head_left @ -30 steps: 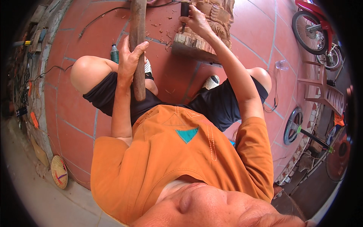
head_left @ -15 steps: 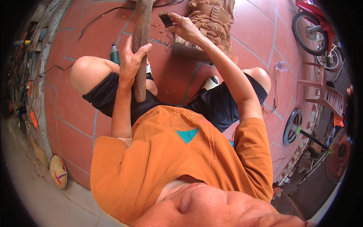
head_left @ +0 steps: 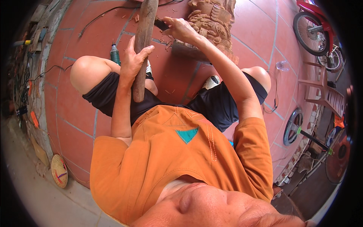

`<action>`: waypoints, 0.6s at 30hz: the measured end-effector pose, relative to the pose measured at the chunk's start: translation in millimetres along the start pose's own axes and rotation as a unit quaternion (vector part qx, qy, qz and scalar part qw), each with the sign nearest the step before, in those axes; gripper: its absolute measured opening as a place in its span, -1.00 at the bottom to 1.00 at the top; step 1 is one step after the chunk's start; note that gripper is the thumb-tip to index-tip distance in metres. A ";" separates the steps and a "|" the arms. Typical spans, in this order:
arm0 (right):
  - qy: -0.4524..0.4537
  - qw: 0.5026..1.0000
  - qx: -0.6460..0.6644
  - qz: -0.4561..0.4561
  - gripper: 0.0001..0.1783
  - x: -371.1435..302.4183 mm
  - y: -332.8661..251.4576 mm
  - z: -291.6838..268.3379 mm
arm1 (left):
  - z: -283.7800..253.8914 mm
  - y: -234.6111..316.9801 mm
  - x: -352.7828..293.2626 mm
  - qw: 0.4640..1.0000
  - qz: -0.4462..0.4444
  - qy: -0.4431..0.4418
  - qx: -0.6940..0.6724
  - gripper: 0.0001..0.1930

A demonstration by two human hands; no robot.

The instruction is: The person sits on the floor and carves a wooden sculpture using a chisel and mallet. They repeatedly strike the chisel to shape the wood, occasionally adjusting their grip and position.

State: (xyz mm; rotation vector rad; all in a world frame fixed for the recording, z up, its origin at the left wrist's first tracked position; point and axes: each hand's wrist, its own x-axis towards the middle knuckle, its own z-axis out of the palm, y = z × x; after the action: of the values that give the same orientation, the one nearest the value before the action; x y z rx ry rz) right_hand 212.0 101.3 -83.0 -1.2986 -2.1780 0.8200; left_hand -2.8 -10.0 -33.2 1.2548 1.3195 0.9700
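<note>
The carved wooden block (head_left: pixel 217 22), its brown surface cut into deep relief, sits on the tiled floor (head_left: pixel 72 102) in front of the person, at the upper edge of the view and beyond the knees. The right hand (head_left: pixel 180 30) is at the block's near left side, its fingers closed on a short dark tool (head_left: pixel 162 25) just left of the carving; the tool's working end is hard to make out. Whether that hand touches the wood cannot be told — it overlaps the block from above.

Farther left of the carving, the left hand (head_left: pixel 135 62) is wrapped around a long wooden club (head_left: pixel 143 41), thumb on the block's side. The club runs from over the lap up past the top edge, well clear of the carving.

Wood shavings (head_left: pixel 169 92) are scattered on the tiles nearer the person than the block, and more lie to its left. A white spotted shoe (head_left: pixel 211 82) shows just on the near side of the carving. Left of the block, beyond the club, are a green bottle-shaped thing (head_left: pixel 115 55) and a dark cable (head_left: pixel 100 17). Right of the block stand a clear cup (head_left: pixel 282 66), then a pink plastic chair (head_left: pixel 321 89) and — farther off — a red motorbike (head_left: pixel 328 32).
</note>
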 end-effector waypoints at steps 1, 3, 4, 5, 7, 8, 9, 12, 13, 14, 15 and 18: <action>-0.005 1.000 0.011 0.001 -0.35 0.7 -0.2 1.3 | -0.8 0.4 -0.3 1.000 0.003 0.006 -0.029 -0.46; -0.014 0.999 0.034 0.007 -0.35 1.4 1.5 4.0 | -0.6 -0.3 -1.7 0.996 0.007 0.016 -0.088 -0.48; -0.012 1.000 0.024 -0.001 -0.36 2.1 3.1 3.7 | -0.9 0.5 -0.5 0.995 0.024 0.044 -0.089 -0.49; -0.010 1.000 0.015 -0.010 -0.36 3.3 3.3 3.0 | -2.2 2.3 1.2 0.992 0.040 0.073 -0.090 -0.50; -0.001 1.000 0.018 -0.018 -0.36 3.3 4.3 3.9 | -1.6 3.1 0.4 0.990 0.052 0.100 -0.089 -0.50; 0.008 0.999 0.028 -0.020 -0.37 3.8 4.8 4.1 | 0.2 4.3 -0.6 0.990 0.049 0.099 -0.088 -0.49; 0.016 0.999 0.039 -0.022 -0.37 4.6 5.3 4.1 | 1.9 5.4 -1.6 0.990 0.047 0.098 -0.087 -0.48; -0.019 1.000 0.015 0.004 -0.39 2.9 -1.1 -1.4 | 1.1 6.6 -1.6 0.999 -0.001 0.032 -0.015 -0.44; -0.019 1.000 0.013 0.002 -0.38 3.2 -1.8 -1.5 | 0.3 6.8 -1.8 0.999 -0.024 -0.001 0.021 -0.42; -0.019 1.000 0.009 0.002 -0.38 2.4 -0.2 -0.9 | 0.0 7.5 -2.0 1.000 -0.013 -0.007 0.001 -0.38; -0.018 1.000 0.006 0.001 -0.38 1.5 1.4 -0.4 | 0.6 6.9 -2.1 1.000 -0.006 -0.002 -0.025 -0.45; 0.048 0.999 -0.001 -0.021 -0.36 3.2 8.9 -1.3 | 0.8 3.3 -2.6 0.997 0.012 0.017 -0.075 -0.59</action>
State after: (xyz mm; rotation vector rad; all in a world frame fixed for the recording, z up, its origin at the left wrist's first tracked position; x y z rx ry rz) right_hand 216.9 107.8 -88.1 -1.2634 -2.1239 0.7243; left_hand -1.7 -12.2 -29.7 1.1456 1.2369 1.0905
